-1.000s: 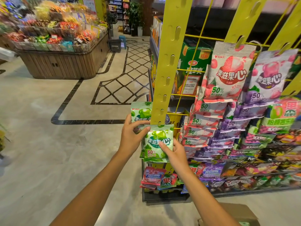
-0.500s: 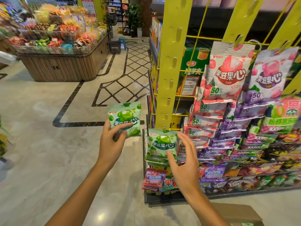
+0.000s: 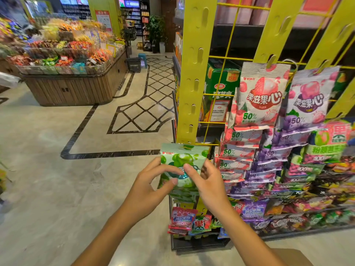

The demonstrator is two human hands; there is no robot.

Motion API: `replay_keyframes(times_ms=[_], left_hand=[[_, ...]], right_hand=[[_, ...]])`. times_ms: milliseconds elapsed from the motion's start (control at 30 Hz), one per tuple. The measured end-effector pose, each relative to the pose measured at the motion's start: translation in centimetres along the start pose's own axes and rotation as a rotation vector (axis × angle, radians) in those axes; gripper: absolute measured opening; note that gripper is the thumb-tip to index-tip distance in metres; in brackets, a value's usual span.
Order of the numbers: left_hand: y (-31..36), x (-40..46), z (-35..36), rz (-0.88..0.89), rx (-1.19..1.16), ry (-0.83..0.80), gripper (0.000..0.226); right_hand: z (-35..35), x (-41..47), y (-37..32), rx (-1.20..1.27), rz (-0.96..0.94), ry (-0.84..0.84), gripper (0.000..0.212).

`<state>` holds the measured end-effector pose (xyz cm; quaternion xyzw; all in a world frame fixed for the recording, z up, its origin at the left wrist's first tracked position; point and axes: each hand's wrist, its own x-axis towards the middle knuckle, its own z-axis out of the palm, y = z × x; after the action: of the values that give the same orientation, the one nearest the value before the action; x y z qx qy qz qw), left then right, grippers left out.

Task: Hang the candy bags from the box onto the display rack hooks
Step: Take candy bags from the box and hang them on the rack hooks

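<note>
Both hands, left and right, pinch the green bag at the strip's lowest hook; a missed hole would drop it.

Glossy plastic candy bags, polished floor

You are looking at a bright, evenly lit shop interior; the light falls from overhead. The polished floor shows soft pale glare at left and centre. Your forearms throw only faint shadows. The wide lens bends the yellow rack strips outward toward the right edge. The far snack island and the near edges are smeared and soft.
</note>
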<state>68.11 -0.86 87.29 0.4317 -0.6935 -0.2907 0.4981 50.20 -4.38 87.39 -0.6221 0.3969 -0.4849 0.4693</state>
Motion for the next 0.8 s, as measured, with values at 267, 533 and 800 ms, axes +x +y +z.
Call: replay_keyframes(times_ms=[267,533,800], left_hand=[[0.1,4.9,0.1,-0.185,-0.211,0.262,0.038],[-0.6,7.6,0.3,-0.206,-0.102,0.203,0.020],[-1.1,7.2,0.3,-0.200,-0.115,0.169,0.027]], right_hand=[[-3.0,-0.6,2.0,-0.080,0.042,0.037,0.006],[-3.1,0.2,1.6,-0.101,0.080,0.016,0.018],[-2.3,1.9,0.6,-0.072,0.058,0.006,0.024]])
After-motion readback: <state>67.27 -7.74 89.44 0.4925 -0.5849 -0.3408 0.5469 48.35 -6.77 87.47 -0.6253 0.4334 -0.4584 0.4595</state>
